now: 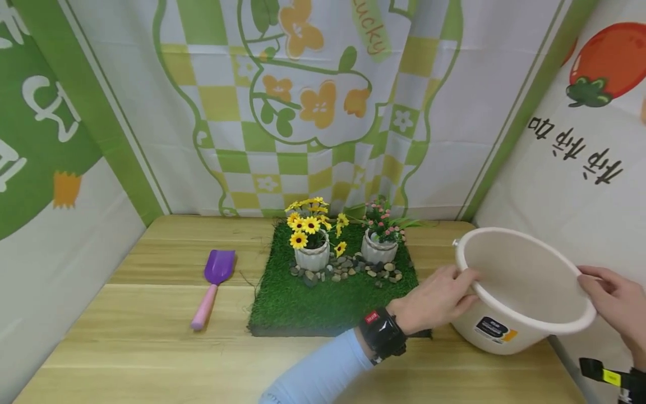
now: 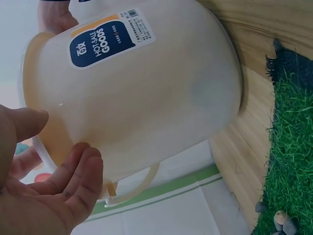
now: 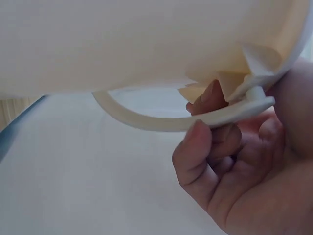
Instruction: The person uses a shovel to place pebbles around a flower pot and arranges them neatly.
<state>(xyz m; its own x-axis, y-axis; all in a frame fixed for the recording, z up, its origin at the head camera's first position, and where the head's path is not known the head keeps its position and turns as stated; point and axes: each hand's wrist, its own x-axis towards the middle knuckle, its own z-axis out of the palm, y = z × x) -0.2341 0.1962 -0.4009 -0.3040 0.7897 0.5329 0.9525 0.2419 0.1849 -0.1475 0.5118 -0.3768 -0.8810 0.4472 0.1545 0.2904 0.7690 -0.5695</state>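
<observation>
A cream plastic bucket (image 1: 525, 275) stands at the table's right end, its open mouth tipped up toward the head camera. My left hand (image 1: 434, 300) grips the near-left rim, with fingertips bent against the outer wall in the left wrist view. On the far right side, my right hand (image 1: 618, 303) holds the rim. The right wrist view shows its fingers curled about the bucket's handle (image 3: 146, 122) near the hinge. A dark label (image 2: 100, 44) is stuck on the bucket's wall. The handle hangs down outside the bucket.
Left of the bucket lies a square of artificial grass (image 1: 328, 308) with pebbles (image 1: 343, 268), a pot of yellow flowers (image 1: 312, 257) and a pot of pink flowers (image 1: 378, 248). A purple trowel (image 1: 219, 269) with a pink handle rests on the wooden table (image 1: 151, 342). Printed curtains surround the table.
</observation>
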